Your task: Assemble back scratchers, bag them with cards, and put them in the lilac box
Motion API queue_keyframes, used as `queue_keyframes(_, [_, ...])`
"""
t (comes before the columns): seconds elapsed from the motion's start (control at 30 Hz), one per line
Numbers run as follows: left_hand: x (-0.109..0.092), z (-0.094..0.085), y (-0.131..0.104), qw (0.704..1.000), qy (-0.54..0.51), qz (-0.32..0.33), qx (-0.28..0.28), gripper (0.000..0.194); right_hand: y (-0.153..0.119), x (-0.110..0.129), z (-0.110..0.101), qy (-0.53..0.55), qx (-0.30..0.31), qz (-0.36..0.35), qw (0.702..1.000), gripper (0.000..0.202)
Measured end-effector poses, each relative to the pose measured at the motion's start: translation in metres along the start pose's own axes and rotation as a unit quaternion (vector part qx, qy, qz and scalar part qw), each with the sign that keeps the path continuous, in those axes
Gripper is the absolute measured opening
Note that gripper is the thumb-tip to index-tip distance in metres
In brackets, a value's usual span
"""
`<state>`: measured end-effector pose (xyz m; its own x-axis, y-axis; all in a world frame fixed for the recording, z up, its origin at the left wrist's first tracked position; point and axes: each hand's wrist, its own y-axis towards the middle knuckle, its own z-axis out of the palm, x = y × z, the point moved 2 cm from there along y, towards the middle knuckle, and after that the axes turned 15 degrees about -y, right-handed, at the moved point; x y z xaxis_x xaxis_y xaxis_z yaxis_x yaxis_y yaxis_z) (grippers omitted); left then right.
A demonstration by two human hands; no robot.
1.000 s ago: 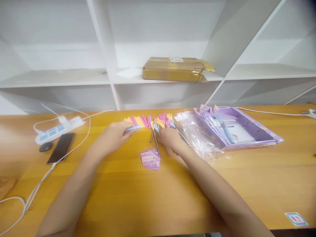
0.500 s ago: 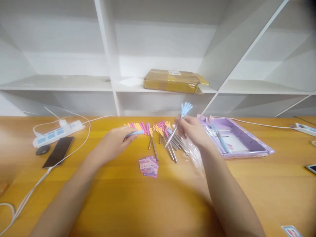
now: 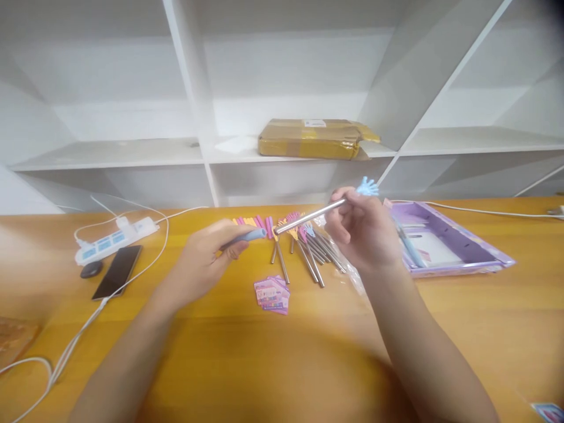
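Observation:
My left hand [image 3: 210, 255] is closed round a light blue tube [image 3: 253, 235], its hollow end pointing right. In my right hand [image 3: 363, 229] is a back scratcher [image 3: 311, 217] with a blue hand-shaped head and a bare metal rod. The rod's free end points left and down, a short gap from the tube's end. Behind and below lie several more metal rods [image 3: 315, 249] with yellow, pink and blue hand-shaped heads. Pink and yellow tubes [image 3: 264, 224] sit in a row beyond my left hand, partly hidden by it.
Purple cards [image 3: 272, 295] lie in a small pile on the table. To the right is a purple box [image 3: 467, 265] beside clear plastic wrap. On the left are a power strip [image 3: 117, 239], a phone [image 3: 118, 272], a black mouse-like object and white cables. A taped carton [image 3: 308, 140] rests on the shelf.
My right hand has turned the back scratcher from steep to nearly level, its rod end now facing the tube. The tube has come slightly right, and the view has shifted a little.

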<state>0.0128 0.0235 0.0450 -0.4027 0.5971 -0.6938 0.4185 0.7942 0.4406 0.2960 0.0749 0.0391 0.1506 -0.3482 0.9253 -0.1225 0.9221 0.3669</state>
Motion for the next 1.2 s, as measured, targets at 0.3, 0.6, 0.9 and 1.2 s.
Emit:
queue_keyframes(0.3, [-0.003, -0.005, -0.002, 0.998, 0.042, 0.021, -0.049, 0.027, -0.001, -0.007, 0.009, -0.046, -0.051, -0.024, 0.997, 0.025])
queue_keyframes(0.6, [-0.010, -0.003, -0.003, 0.995, 0.065, 0.029, -0.067, 0.027, -0.005, -0.001, 0.009, -0.068, -0.048, -0.034, 0.996, 0.027])
queue_keyframes(0.9, [-0.015, -0.006, -0.006, 0.993, 0.090, 0.051, -0.058, 0.034, -0.007, -0.004, 0.016, -0.099, -0.046, -0.052, 0.993, 0.031])
queue_keyframes(1.2, [-0.008, -0.007, -0.010, 0.980, 0.188, 0.063, -0.001, 0.055, -0.015, -0.010, 0.019, -0.118, -0.063, -0.088, 0.987, 0.028])
